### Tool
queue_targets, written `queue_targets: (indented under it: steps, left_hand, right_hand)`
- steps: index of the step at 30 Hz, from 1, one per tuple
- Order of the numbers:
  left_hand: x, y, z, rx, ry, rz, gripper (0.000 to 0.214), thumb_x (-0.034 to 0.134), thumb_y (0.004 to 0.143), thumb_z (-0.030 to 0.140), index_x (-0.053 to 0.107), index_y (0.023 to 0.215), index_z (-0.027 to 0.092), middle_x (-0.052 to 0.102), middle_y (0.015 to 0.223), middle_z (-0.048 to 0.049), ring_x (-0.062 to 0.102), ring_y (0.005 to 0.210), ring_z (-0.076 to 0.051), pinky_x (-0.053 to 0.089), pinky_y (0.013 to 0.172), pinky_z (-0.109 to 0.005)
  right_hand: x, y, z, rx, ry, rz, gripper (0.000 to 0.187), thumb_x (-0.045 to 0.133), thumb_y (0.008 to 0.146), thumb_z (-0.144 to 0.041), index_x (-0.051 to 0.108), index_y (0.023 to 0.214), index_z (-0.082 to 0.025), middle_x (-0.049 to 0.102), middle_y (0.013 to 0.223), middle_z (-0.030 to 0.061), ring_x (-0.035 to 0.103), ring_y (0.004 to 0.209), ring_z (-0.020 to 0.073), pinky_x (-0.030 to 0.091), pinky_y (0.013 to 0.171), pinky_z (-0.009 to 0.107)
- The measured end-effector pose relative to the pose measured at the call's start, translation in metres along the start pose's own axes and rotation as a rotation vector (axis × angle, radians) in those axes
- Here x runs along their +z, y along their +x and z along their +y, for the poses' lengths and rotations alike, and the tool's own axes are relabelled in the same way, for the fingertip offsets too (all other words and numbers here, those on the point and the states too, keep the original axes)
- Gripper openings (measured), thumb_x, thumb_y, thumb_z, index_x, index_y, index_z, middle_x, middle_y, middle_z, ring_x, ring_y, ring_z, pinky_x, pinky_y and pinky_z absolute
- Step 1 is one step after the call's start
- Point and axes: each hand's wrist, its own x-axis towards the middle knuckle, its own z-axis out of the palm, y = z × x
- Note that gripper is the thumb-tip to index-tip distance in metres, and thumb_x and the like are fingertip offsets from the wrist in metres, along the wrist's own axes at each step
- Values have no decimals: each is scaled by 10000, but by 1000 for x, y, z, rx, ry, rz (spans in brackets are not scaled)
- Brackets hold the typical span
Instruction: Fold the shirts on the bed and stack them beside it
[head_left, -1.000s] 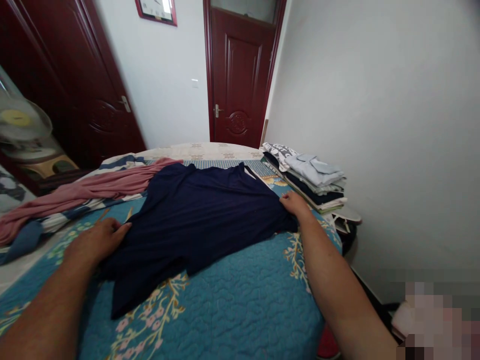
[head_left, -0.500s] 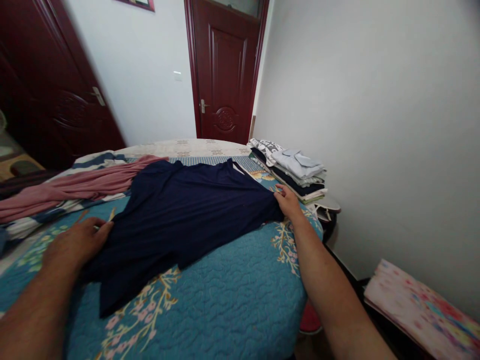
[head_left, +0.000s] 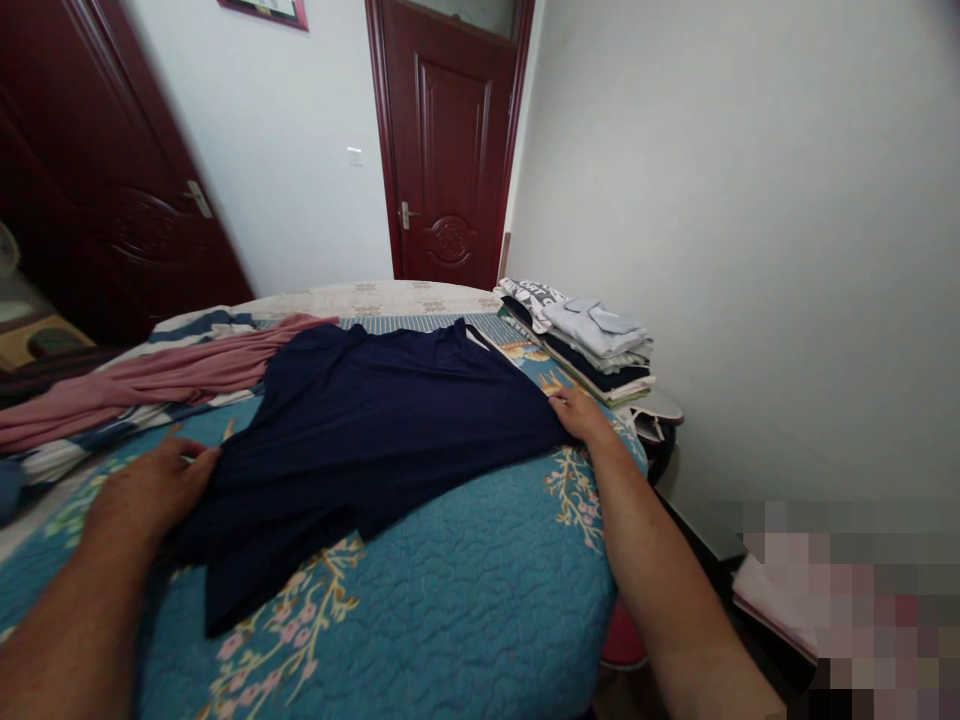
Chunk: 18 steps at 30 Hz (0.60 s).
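Note:
A dark navy T-shirt [head_left: 390, 420] lies spread across the teal quilted bedspread [head_left: 465, 570], its neckline toward the right and one sleeve hanging toward me at the lower left. My left hand [head_left: 161, 490] pinches the shirt's left edge between thumb and fingers. At the opposite side, my right hand [head_left: 577, 412] grips the shirt's right edge near the shoulder. Fabric between the two hands lies fairly flat, with soft creases.
A pink garment [head_left: 165, 375] and a blue-and-white striped cloth [head_left: 199, 328] lie at the left. Folded clothes [head_left: 592, 335] are stacked at the bed's right edge by the wall. Dark red doors [head_left: 454, 140] stand behind. The lower right corner is pixelated.
My right hand has shifted slightly down along the shirt's right edge, its fingers curling in more. My left hand keeps its hold and the shirt has barely moved.

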Motion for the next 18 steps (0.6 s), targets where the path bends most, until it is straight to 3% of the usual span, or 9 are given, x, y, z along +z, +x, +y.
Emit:
queue_targets:
  steps: [3, 7, 13, 18]
  left_hand:
    - [-3, -3, 5, -32, 57, -43, 624, 343, 977, 644, 680, 1251, 197, 781, 1180, -199, 735, 1046, -380, 507, 889, -426]
    - [-8, -12, 14, -23, 54, -50, 611, 362, 969, 637, 685, 1248, 200, 772, 1225, -199, 740, 1052, -392, 523, 880, -440]
    - [-10, -20, 20, -2, 53, -39, 595, 371, 967, 622, 713, 1207, 199, 780, 1198, -198, 749, 1038, -387, 544, 874, -442]
    - [-4, -13, 10, 27, 55, -38, 586, 403, 949, 628, 731, 1185, 203, 790, 1162, -195, 753, 1002, -391, 546, 841, -439]
  right_hand:
    - [-1, -1, -1, -16, 41, -5, 326, 536, 1046, -354, 791, 1148, -178, 783, 1194, 112, 707, 1117, 226, 487, 1017, 303]
    - [-1, -6, -4, -38, 194, -11, 407, 625, 968, -349, 731, 1331, -199, 786, 1088, 67, 714, 962, 212, 527, 943, 316]
    - [5, -12, -5, 1, 239, 158, 479, 452, 988, -197, 681, 1409, -193, 708, 1414, 98, 648, 1300, 196, 454, 1136, 316]
    - [4, -16, -3, 77, -7, 60, 410, 459, 1004, -183, 743, 1299, -169, 757, 1320, 129, 683, 1267, 227, 467, 1097, 292]
